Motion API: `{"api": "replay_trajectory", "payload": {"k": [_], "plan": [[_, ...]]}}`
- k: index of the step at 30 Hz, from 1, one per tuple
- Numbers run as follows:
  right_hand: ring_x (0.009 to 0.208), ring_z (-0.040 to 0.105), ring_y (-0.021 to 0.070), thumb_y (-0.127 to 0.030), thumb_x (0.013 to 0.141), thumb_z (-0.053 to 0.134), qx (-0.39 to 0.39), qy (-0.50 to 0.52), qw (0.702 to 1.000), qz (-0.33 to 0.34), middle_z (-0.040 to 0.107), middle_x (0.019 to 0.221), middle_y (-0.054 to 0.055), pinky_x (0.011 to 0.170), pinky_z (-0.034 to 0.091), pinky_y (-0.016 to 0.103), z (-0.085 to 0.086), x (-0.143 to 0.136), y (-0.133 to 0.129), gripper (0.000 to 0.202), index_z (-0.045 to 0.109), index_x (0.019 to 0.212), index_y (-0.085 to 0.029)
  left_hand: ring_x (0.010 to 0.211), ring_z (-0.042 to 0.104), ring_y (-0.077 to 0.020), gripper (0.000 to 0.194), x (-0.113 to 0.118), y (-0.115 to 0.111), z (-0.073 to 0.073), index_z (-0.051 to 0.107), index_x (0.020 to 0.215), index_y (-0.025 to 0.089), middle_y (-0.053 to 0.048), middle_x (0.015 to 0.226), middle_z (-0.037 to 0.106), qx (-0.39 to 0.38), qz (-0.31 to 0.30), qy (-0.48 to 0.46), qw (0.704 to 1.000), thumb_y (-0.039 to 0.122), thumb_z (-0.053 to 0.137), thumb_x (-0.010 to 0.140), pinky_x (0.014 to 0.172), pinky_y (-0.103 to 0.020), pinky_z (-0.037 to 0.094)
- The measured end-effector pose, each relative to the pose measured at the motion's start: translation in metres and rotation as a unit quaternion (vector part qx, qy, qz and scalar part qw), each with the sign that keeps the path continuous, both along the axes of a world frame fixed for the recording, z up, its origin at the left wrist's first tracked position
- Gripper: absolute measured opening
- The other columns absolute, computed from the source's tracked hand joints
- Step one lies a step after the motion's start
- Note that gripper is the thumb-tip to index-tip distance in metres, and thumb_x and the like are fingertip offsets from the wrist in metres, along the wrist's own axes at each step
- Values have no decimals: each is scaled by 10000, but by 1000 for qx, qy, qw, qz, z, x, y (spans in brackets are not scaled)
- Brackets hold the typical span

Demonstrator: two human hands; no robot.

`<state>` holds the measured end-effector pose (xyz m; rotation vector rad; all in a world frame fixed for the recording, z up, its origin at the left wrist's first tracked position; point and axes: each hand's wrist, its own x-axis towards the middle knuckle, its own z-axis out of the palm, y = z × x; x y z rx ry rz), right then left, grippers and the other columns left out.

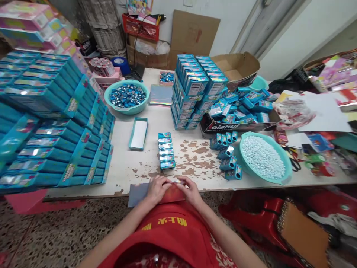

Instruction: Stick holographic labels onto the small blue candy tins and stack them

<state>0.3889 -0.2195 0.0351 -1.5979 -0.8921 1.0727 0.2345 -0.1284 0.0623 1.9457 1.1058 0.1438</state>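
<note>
At the table's near edge, my left hand and my right hand face each other with fingers pinched. Between their fingertips is a shiny, clear film sheet, seemingly stretching down over the red apron; its full outline is hard to make out. Under my left wrist lies a flat grey-blue stack of sheets. Just beyond my hands stands a row of small blue boxes. Left of it is an open blue tray with a white inside. Several more open-topped blue boxes stand to the right.
A teal basin of white pellets sits at right, beside a carton of loose blue boxes. Stacked display boxes rise behind. Another basin holds shiny wrapped pieces. Tall blue box stacks fill the left. A red chair stands right.
</note>
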Motion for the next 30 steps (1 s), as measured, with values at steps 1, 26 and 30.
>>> {"api": "replay_trajectory", "payload": {"k": [1,26,30], "plan": [[684,537,148,-434,748,645,1,-60,998,30,608,780,9,668,445,286,3,4,3,281,650,935,-223,877,557,-194,184,2,1,-2,683,768,230,-3,822,681,16,-12,6,1000,289,514,815,833,-351,365],[840,526,202,-337,893,497,30,-458,846,273,671,782,29,945,249,427,16,11,30,183,662,853,-270,878,559,-174,333,-21,14,-13,616,859,194,-23,885,653,44,-113,67,990,300,311,939,796,-326,345],[771,518,191,-328,924,420,23,-441,846,299,660,732,39,835,311,368,17,5,36,287,651,780,-238,943,565,-185,253,-26,12,-10,598,1025,212,-41,986,653,109,-134,52,984,370,450,895,834,-331,342]]}}
